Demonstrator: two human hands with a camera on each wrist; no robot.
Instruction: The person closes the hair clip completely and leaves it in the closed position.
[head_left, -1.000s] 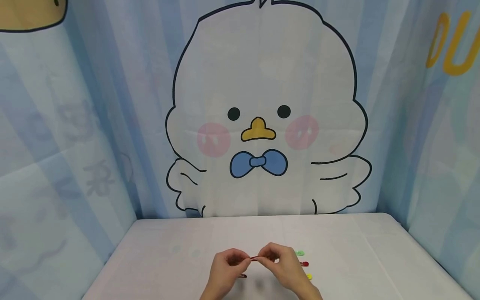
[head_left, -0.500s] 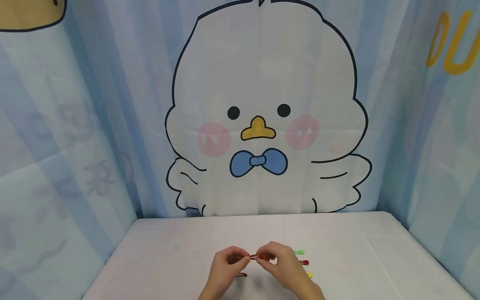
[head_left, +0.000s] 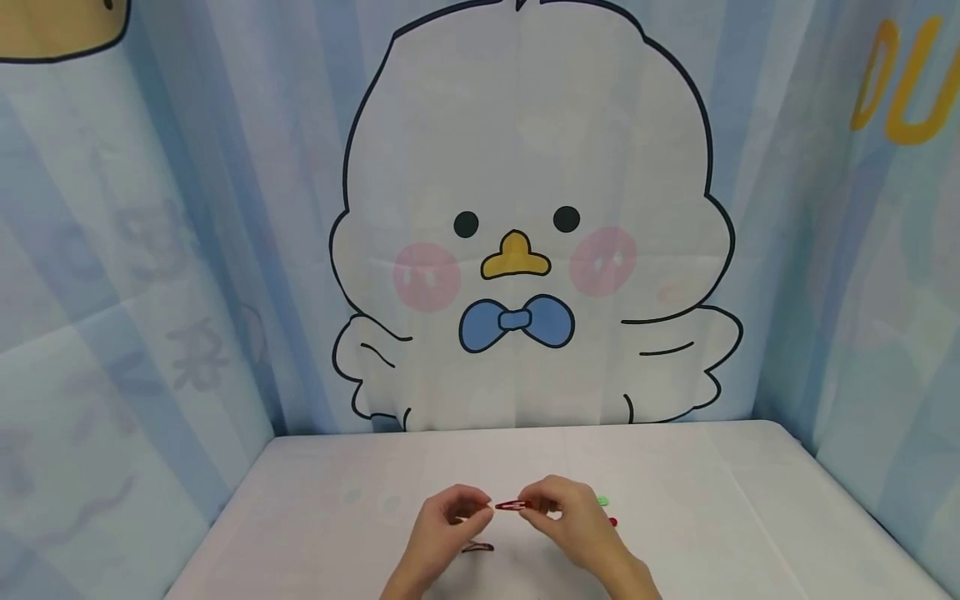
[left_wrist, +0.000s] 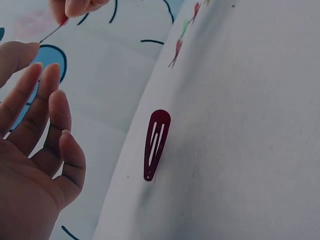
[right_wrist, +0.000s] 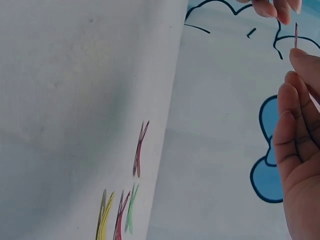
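My right hand (head_left: 573, 521) pinches a red snap hair clip (head_left: 513, 505) by one end between thumb and fingers, above the table. The clip's narrow end points toward my left hand (head_left: 442, 529), whose thumb and fingertips are right beside that end with a small gap. In the left wrist view, the left fingers (left_wrist: 60, 110) are loosely bent and hold nothing. A dark red hair clip (left_wrist: 157, 145) is on the table below the left hand. In the right wrist view, the held clip (right_wrist: 296, 35) shows edge-on as a thin line above the right thumb.
On the right of the table are a yellow hair clip (right_wrist: 105, 217), a green one (right_wrist: 132, 210) and red ones (right_wrist: 140, 150), partly hidden by the right hand in the head view. A curtain (head_left: 525, 375) printed with a cartoon bird stands behind the white table (head_left: 337, 475).
The left fingers have come off the red hair clip and drawn slightly left. The right hand has risen a little with the clip, and more of the clip now shows.
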